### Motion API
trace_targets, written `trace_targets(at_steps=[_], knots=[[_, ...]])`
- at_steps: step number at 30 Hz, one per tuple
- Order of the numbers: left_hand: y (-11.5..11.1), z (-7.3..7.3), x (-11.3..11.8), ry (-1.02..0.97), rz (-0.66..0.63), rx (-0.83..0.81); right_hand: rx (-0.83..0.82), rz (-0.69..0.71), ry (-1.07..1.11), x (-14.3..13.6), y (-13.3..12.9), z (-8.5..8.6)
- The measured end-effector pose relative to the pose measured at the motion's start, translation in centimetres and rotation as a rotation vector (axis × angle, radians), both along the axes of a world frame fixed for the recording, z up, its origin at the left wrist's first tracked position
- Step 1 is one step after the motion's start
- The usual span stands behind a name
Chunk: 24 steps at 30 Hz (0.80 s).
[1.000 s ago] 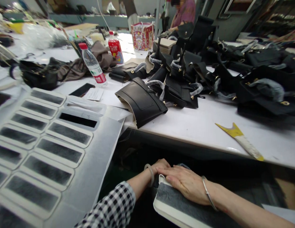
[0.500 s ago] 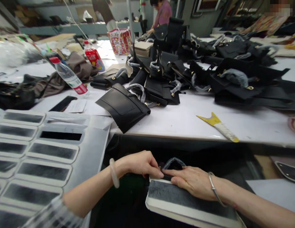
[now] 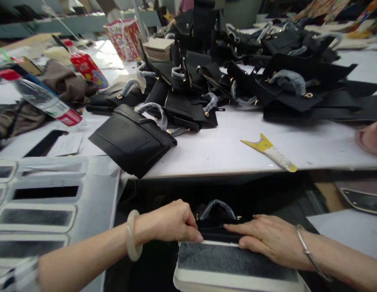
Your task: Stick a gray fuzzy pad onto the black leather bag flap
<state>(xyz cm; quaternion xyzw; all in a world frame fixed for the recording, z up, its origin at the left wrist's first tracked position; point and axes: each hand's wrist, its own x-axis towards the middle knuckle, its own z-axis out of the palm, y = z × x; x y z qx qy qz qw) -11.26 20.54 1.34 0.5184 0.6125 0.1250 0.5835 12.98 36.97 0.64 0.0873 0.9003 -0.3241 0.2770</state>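
In front of me, below the table edge, is a black handbag (image 3: pixel 215 234) with a clear-wrapped handle (image 3: pixel 217 205) and small gold-coloured fittings. Along its near side lies a cream-edged panel with a dark grey rectangle (image 3: pixel 231 259). My left hand (image 3: pixel 176 221) is closed, thumb and fingers pinching the bag's left edge beside the panel's corner. My right hand (image 3: pixel 264 235) rests on the bag's right side, fingers stretched out and the index finger pressing along the black edge. The underside of the bag is hidden.
On the white table are a pile of black handbags (image 3: pixel 188 105), one bag (image 3: pixel 130 138) overhanging the edge, a yellow forked tool (image 3: pixel 267 152), a water bottle (image 3: pixel 42 99) and a red bottle (image 3: pixel 86 67). A sheet of cream-edged panels (image 3: pixel 97 190) lies left. Part of a hand (image 3: pixel 371 138) shows right.
My right hand has slid right along the bag's edge, away from my left hand, uncovering more of the black strip and handle. My left hand keeps its pinch. The view has shifted.
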Motion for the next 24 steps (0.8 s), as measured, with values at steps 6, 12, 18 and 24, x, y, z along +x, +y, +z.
trace_targets(at_steps=[6,12,18,24], knots=[[1.1,0.2,1.3,0.241,-0.086,0.036,0.006,-0.082,0.162,-2.2,-2.6,-1.5],[0.5,0.0,3.7,0.387,0.002,0.313,-0.162,-0.635,0.451,-0.9,-2.6,-1.9],[-0.8,0.7,10.2,0.289,-0.024,0.570,-0.256,-1.740,0.739,9.1,-5.8,-5.9],[0.8,0.3,16.5,0.399,-0.132,0.602,-1.030,-2.074,0.757,7.6,-13.3,-12.7]])
